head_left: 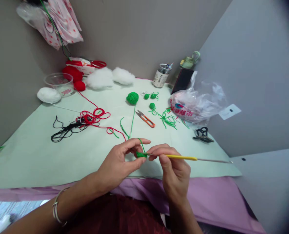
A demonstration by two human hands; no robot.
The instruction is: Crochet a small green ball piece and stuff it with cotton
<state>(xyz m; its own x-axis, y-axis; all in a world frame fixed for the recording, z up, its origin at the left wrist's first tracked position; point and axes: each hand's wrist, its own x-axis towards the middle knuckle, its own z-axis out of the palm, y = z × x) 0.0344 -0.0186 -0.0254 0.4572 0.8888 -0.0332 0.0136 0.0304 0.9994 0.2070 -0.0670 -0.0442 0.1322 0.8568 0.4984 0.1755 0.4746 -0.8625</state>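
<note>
Between the thumb and fingers of my left hand (121,159) is a small green crochet piece (141,155). Green yarn loops over my left index finger and runs back to a green yarn ball (132,97). My right hand (175,167) grips a crochet hook (183,157) by its yellow handle. The hook's tip meets the green piece at its right edge; whether it is inside a stitch I cannot tell. Its long metal end points right. Beyond my hands lie orange thread snips (145,119) with their blades pointing up and left.
Left are tangled black cord (68,130), red yarn (95,117), a white yarn ball (49,95) and a clear tub (60,85). White stuffing (99,78) lies at the back. Green scraps (168,120), a plastic bag (195,104) and a black hair claw (203,135) are right.
</note>
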